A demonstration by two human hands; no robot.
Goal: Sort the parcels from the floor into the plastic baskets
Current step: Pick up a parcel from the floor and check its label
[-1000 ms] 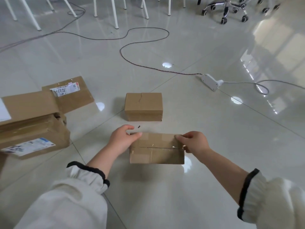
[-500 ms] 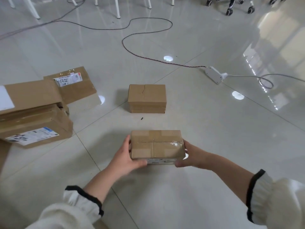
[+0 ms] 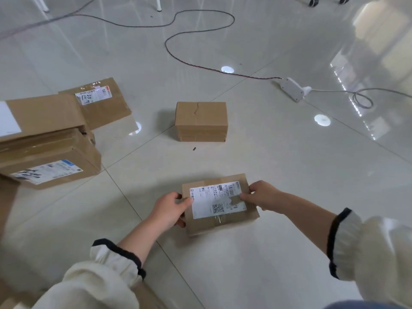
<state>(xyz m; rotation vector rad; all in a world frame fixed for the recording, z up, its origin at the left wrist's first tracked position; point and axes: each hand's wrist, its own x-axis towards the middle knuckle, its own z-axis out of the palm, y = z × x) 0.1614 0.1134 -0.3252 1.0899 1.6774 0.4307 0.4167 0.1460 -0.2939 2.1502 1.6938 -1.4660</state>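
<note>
While clamped between left hand (image 3: 169, 209) and right hand (image 3: 263, 197), small brown cardboard parcel (image 3: 219, 221) with white shipping label (image 3: 217, 201) reading "SF0229", partly blurred.

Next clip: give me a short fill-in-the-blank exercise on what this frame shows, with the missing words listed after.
1. The small parcel is held by ______ hands.
2. The face turned toward the camera carries a white shipping ______.
3. The left hand grips the parcel's ______ edge.
4. The plain box beyond it rests on the ______.

Missing words: both; label; left; floor
</note>
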